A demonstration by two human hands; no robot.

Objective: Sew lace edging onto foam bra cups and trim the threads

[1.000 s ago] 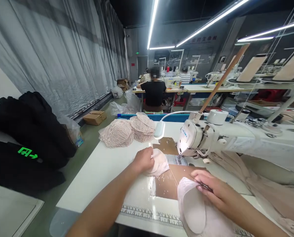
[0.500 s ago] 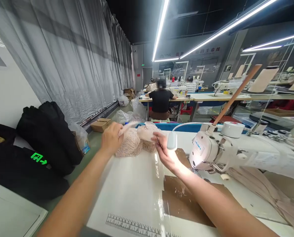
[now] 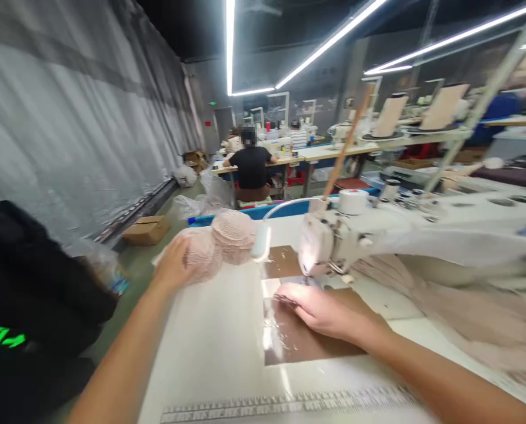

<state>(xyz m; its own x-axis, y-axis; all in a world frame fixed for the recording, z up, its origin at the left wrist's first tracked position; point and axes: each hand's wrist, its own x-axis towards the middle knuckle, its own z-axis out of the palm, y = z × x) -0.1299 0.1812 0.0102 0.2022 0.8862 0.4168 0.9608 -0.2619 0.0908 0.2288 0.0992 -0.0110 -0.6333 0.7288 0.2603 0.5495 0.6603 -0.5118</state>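
Two rounded stacks of beige lace cup pieces stand side by side at the far left of the white sewing table [image 3: 201, 353]. Around the side of the left stack [image 3: 203, 256] my left hand [image 3: 173, 264] is curled, its fingertips partly hidden and blurred. The right stack [image 3: 233, 234] is untouched. My right hand [image 3: 322, 309] is closed over the brown sheet [image 3: 298, 344], in front of the sewing machine head [image 3: 313, 244]. From its fingers sticks out a small dark metal tool [image 3: 286, 300], perhaps thread snips; most of it is hidden.
A bendy lamp [image 3: 262, 242] hangs left of the machine head. Beige fabric [image 3: 457, 312] lies to the machine's right. A printed ruler [image 3: 289, 403] runs along the front edge. Black bags [image 3: 29, 282] and a cardboard box [image 3: 146, 229] are at left. A person [image 3: 252, 168] sits ahead.
My right hand has moved from the lace stacks back toward me, to below the machine head. My left hand has lowered a beige piece onto the left stack. The view has swung right.
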